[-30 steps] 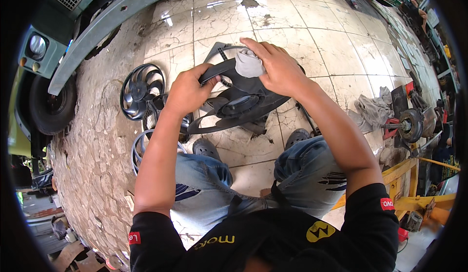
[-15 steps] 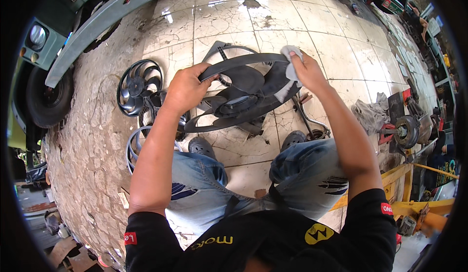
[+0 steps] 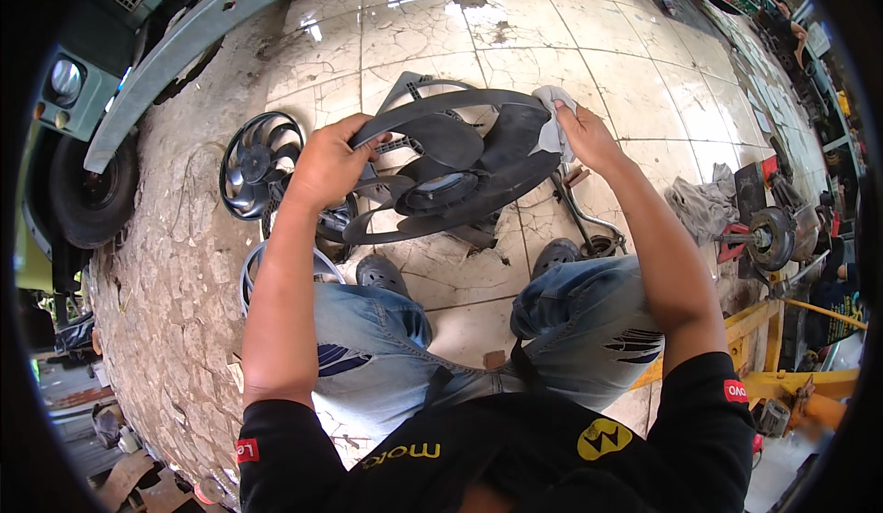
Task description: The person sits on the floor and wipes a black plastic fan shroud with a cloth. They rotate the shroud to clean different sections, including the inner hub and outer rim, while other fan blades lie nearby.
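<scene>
- Head view: from my remote post I see the black ringed fan (image 3: 451, 164) held between the left hand (image 3: 329, 165) and the right hand (image 3: 589, 134). It lies right of the former and left of the latter; its ring shows as a tilted oval, the long span climbing from below the left hand toward the right. The fan's middle is nearer the left hand.
- Beyond the left hand's fingers, partly behind the fan, I see a dark frame (image 3: 400, 90).
- Just left of the left hand, I have a smaller fan (image 3: 260, 159).
- Left hand: closed, thumb and fingers wrapped on the ring's upper left.
- Right hand: bent around a grey cloth (image 3: 551, 136) at the ring's right end; I cannot tell how firmly its partly hidden fingers press.
</scene>
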### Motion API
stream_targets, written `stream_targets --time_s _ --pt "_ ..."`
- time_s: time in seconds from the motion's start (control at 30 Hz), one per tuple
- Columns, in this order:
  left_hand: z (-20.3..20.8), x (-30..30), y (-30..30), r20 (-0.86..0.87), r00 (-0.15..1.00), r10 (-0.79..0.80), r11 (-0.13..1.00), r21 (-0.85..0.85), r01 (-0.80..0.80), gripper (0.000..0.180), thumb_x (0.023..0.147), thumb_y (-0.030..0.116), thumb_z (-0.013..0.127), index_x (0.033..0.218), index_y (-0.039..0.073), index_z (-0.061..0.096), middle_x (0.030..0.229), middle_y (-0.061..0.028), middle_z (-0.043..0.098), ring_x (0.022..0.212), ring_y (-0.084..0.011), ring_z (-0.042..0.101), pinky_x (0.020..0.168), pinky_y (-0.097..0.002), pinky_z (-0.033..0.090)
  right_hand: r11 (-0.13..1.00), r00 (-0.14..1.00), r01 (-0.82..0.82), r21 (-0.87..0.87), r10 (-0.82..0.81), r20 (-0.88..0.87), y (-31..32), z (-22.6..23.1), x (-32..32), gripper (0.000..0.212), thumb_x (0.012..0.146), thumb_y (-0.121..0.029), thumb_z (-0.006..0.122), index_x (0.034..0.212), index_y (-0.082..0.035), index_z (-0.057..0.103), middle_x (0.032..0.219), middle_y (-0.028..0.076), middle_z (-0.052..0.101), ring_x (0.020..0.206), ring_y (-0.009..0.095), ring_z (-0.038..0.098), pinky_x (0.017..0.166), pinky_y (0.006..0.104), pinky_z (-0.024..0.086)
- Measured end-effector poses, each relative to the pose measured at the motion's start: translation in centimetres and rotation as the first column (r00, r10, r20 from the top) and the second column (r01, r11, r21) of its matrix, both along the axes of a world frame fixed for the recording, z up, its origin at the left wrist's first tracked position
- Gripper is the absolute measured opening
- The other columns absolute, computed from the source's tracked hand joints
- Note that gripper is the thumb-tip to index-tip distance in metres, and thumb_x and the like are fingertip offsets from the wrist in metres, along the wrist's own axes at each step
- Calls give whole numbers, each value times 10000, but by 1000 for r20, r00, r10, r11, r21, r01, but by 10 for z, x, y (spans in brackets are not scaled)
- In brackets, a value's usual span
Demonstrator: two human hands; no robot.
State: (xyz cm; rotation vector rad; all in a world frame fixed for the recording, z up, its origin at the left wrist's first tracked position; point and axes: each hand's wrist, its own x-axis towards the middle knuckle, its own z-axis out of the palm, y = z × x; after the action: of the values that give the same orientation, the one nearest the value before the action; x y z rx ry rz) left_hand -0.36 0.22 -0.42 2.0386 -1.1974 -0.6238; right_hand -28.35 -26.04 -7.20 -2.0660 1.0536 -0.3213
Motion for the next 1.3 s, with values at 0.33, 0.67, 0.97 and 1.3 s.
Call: stream_targets --time_s 0.33,0.67,0.97,1.3 --pt "-4 -7 0 87 996 -15 1000 -22 16 189 955 151 660 1122 80 714 849 -96 730 743 -174 674 718 -317 517 915 905 -289 -281 357 230 63 48 51 527 1059 -438 371 1266 -19 616 1073 211 687 997 355 665 900 423 510" --pt "-2 10 6 10 1000 13 1000 2 -13 202 1010 186 612 1121 36 689 971 -50 745 812 -134 697 750 -293 537 996 996 -88 6 88 30 19 23 11 482 1042 -397 413 1318 -47 596 986 191 689 968 329 665 887 408 504" --pt "2 2 7 -9 1000 -5 999 -42 4 206 1002 209 627 1094 36 692 923 -67 749 810 -134 699 745 -294 527 951 958 -282 -124 272 -93 28 38 34 492 971 -343 584 1361 -48 526 1113 219 682 1045 387 654 892 430 511" --pt "-7 5 3 19 1000 -9 999 -40 10 200 981 207 653 1086 44 700 858 -77 738 810 -148 697 741 -302 519 933 958 -236 -271 270 95 34 36 28 478 966 -293 615 1337 -4 531 1179 265 657 1097 414 634 931 442 500"
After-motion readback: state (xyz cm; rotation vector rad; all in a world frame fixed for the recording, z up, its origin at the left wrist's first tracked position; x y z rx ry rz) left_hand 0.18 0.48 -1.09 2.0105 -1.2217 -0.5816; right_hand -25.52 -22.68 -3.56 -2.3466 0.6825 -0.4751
